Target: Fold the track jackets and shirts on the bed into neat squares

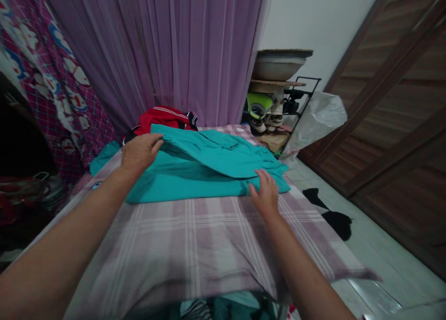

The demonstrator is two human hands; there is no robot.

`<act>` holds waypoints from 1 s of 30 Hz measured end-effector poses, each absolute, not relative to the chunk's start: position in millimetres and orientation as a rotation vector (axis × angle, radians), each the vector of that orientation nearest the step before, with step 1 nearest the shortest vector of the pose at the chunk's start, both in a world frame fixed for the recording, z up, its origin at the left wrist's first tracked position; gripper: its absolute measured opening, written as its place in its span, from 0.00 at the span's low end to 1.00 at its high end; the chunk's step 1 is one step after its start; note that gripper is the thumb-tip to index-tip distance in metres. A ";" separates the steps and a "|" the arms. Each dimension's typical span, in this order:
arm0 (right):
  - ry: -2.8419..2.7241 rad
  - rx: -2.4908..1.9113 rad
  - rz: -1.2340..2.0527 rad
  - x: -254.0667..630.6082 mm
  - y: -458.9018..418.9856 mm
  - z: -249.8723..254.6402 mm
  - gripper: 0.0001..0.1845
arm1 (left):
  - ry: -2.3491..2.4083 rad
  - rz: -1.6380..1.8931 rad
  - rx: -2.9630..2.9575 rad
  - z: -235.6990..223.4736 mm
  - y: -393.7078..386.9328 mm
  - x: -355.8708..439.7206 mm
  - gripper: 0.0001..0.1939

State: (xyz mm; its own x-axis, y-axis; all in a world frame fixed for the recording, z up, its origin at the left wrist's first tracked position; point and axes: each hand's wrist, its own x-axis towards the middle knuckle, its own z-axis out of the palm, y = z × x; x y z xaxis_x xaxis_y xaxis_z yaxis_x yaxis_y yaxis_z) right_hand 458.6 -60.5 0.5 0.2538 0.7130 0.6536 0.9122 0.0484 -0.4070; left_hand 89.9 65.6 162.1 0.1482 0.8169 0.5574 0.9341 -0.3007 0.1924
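Observation:
A teal cloth garment (209, 164) with a pocket-like patch lies folded on a plaid-covered surface. My left hand (141, 149) is at its far left corner, thumb and fingers pinched on the fabric and lifting the upper layer's edge. That raised layer sags toward the right, leaving a shadowed gap above the layer beneath. At the garment's near right side is my right hand (266, 190), its thumb and fingers apart. Its fingertips touch the edge of the upper layer.
A red garment (163, 115) lies behind the teal one, against purple curtains (195, 55). Beyond the right edge stand a shoe rack (306, 94) and a white plastic bag (320, 113). A black cloth (336, 222) lies on the floor. More clothes (230, 307) show below the near edge.

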 end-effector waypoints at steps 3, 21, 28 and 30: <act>-1.623 -1.973 -0.361 500.5 -40.3 8.7 0.35 | -2.034 -0.989 -2.270 150.1 72.3 72.3 0.17; -2.009 -2.283 -0.180 501.3 -40.1 36.6 0.16 | -2.528 -0.594 -2.359 36.8 48.1 22.9 0.25; -2.033 -1.989 -0.137 432.3 1.9 72.7 0.20 | -1.882 -0.330 -2.271 37.9 46.0 54.2 0.27; -2.120 -1.822 -0.080 401.4 19.1 68.7 0.24 | -1.807 -0.282 -2.314 33.1 48.8 71.8 0.28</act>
